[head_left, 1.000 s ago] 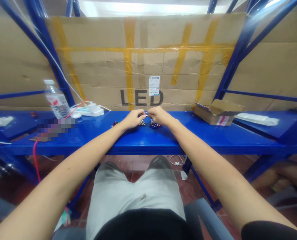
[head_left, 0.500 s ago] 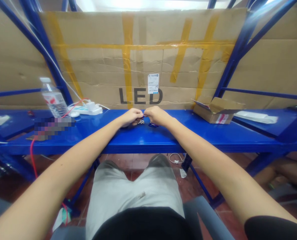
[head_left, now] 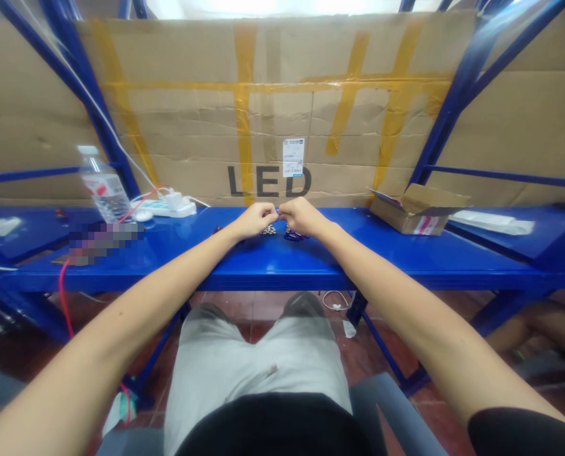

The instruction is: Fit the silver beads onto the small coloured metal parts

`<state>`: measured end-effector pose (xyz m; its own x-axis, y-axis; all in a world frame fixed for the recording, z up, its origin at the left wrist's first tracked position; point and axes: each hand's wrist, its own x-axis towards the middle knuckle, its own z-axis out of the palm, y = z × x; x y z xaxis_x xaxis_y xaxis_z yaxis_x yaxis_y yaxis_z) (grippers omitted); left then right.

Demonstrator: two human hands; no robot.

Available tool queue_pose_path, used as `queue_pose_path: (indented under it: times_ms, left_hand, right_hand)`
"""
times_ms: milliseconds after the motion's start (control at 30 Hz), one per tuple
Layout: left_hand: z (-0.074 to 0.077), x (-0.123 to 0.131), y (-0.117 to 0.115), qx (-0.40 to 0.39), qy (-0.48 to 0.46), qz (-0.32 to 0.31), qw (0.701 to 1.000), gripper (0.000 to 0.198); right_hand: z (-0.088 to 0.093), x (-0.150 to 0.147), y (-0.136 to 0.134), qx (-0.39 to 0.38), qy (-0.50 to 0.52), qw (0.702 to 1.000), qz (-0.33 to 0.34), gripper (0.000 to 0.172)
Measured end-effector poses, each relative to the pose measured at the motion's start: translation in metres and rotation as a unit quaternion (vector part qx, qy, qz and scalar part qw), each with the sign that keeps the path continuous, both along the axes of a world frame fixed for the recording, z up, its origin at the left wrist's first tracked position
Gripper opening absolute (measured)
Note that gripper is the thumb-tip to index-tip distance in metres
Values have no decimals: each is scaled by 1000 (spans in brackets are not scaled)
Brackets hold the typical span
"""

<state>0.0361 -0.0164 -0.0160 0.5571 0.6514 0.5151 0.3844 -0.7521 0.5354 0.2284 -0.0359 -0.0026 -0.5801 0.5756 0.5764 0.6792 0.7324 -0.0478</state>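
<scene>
My left hand [head_left: 258,219] and my right hand [head_left: 299,215] meet above the blue tabletop [head_left: 273,261]. The fingers of both are pinched, with their tips almost touching. A speck of purple-blue shows between the fingertips, too small to name. Just under my left hand lies a cluster of small silvery metal pieces [head_left: 268,230]. Below my right hand are dark blue, loop-like pieces [head_left: 292,237], with a few silvery bits beside them. My fingers hide part of both groups.
An open cardboard box [head_left: 408,212] stands to the right, near white packaging [head_left: 494,221]. On the left are a water bottle [head_left: 104,190], a white power strip [head_left: 180,207] and a red cable [head_left: 61,291]. A large cardboard sheet [head_left: 187,126] rises behind the table.
My hands have shifted slightly and remain fingertip to fingertip. More silvery bits show under my right hand, and a dark piece now shows behind my left wrist.
</scene>
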Motion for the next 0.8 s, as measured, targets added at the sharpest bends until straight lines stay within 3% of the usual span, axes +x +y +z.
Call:
queue_pose_path:
  times_ms: [133, 333, 567, 800]
  left_hand:
    - [-3, 4, -3, 128, 42, 44, 990, 20]
    - [-4, 3, -8, 223, 136, 79, 962, 15]
    - [-4, 1, -8, 240, 158, 78, 955, 22]
    - [-3, 1, -3, 205, 89, 86, 971, 18]
  right_hand:
    - [2, 3, 0, -49, 68, 996, 13, 22]
    - [-2, 7, 8, -196, 155, 967, 42, 25]
    - [-3, 6, 3, -286, 206, 935, 47, 32]
    - [4, 8, 1, -302, 232, 924, 42, 18]
